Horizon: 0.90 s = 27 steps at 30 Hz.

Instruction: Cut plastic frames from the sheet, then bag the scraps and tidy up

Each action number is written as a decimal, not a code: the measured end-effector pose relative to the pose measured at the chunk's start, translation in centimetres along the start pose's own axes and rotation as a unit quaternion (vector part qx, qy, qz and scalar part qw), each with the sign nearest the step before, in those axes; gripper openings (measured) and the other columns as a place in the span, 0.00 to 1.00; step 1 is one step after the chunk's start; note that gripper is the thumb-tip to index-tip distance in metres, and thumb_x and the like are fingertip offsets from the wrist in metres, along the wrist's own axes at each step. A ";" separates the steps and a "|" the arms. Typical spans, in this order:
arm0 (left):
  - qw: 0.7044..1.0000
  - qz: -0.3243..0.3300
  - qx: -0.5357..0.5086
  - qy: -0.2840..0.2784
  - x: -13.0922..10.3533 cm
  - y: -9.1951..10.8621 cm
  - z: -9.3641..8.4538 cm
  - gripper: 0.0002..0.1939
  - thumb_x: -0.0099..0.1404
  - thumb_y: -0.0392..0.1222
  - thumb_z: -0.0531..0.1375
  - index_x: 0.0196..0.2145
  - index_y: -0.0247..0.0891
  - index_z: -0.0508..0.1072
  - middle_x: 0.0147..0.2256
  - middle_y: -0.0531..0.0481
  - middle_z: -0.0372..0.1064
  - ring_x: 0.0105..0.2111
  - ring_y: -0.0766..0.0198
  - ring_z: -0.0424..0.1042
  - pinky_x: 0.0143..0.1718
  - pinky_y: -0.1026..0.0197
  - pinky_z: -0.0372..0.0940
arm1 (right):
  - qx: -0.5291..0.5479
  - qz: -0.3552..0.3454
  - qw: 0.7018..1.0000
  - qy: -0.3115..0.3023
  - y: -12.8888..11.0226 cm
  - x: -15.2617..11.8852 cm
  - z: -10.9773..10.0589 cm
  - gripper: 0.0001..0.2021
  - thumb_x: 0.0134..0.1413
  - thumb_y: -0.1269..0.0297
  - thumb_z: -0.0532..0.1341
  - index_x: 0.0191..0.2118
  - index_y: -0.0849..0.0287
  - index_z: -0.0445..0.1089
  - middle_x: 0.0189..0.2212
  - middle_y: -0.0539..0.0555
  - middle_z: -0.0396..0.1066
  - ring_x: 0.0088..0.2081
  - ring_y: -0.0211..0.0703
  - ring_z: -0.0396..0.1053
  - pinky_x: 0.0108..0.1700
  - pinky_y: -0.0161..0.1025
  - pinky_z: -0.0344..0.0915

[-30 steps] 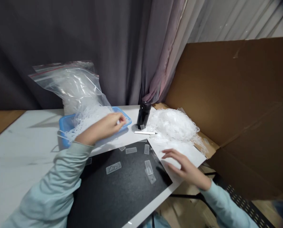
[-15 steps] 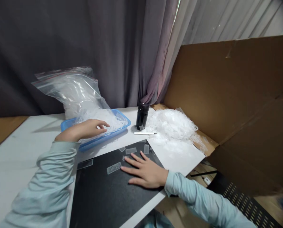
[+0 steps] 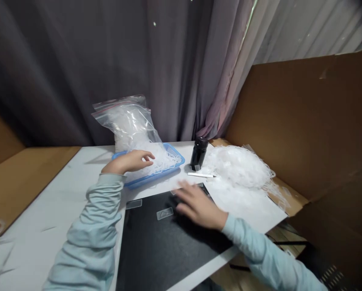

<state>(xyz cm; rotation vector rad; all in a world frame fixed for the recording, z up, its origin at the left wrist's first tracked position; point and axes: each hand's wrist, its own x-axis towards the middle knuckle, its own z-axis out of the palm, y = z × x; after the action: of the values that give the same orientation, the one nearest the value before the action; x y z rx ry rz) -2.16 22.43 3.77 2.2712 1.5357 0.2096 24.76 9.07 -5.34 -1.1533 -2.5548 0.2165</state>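
Observation:
Over the near side of a blue plastic basket (image 3: 156, 179) hovers my left hand (image 3: 134, 161), its fingers loosely bent and apart, with nothing visible in them. White ring-like pieces (image 3: 161, 159) fill the basket. My right hand (image 3: 200, 206) is above a black mat (image 3: 156, 250), fingers apart and blurred by motion, nothing seen in it. A small clear rectangular piece (image 3: 164, 213) lies on the mat left of this hand. Another clear rectangle (image 3: 134, 204) rests at the mat's far left corner. Further clear pieces near the fingertips are partly hidden.
A clear zip bag (image 3: 129, 125) with white contents stands behind the basket. A black bottle (image 3: 199, 153) and a white pen (image 3: 201, 175) are right of it. A large heap of white loops (image 3: 240, 167) sits at the right, beside a tall cardboard panel (image 3: 314, 133).
My right hand has lifted from the mat, its fingers now blurred. My left hand stays over the basket. The view has turned left, so everything sits further right.

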 end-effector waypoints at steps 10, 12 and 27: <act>0.994 -0.071 -0.006 0.087 -1.6 -3.2 -2.0 0.19 0.62 0.48 0.53 0.44 0.36 0.74 0.44 0.45 0.76 0.41 0.58 0.75 0.41 0.63 0.66 | -0.103 0.168 0.980 -0.031 3.9 2.4 2.0 0.21 0.69 0.60 0.51 0.62 0.60 0.63 0.66 0.67 0.55 0.66 0.64 0.56 0.62 0.70 0.51; 0.987 -0.108 0.002 0.121 -1.7 -4.5 -2.2 0.15 0.61 0.47 0.54 0.39 0.36 0.75 0.41 0.44 0.76 0.42 0.55 0.75 0.41 0.62 0.66 | -0.119 0.195 0.973 0.005 5.7 2.0 -0.4 0.18 0.68 0.60 0.51 0.55 0.62 0.69 0.63 0.71 0.59 0.59 0.64 0.66 0.57 0.65 0.61; 0.960 -0.214 -0.024 0.180 1.1 -8.8 1.8 0.27 0.69 0.47 0.55 0.61 0.31 0.61 0.61 0.33 0.59 0.61 0.47 0.59 0.60 0.48 0.57 | 0.188 0.098 0.963 0.167 5.9 25.7 -5.6 0.28 0.44 0.55 0.72 0.49 0.64 0.69 0.42 0.59 0.75 0.39 0.45 0.72 0.39 0.39 0.70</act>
<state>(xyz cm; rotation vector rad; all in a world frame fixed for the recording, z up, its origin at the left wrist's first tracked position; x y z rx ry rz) -8.70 25.89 -1.50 1.8730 2.1362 0.5524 15.00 32.27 4.25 -1.1739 -2.0000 0.4848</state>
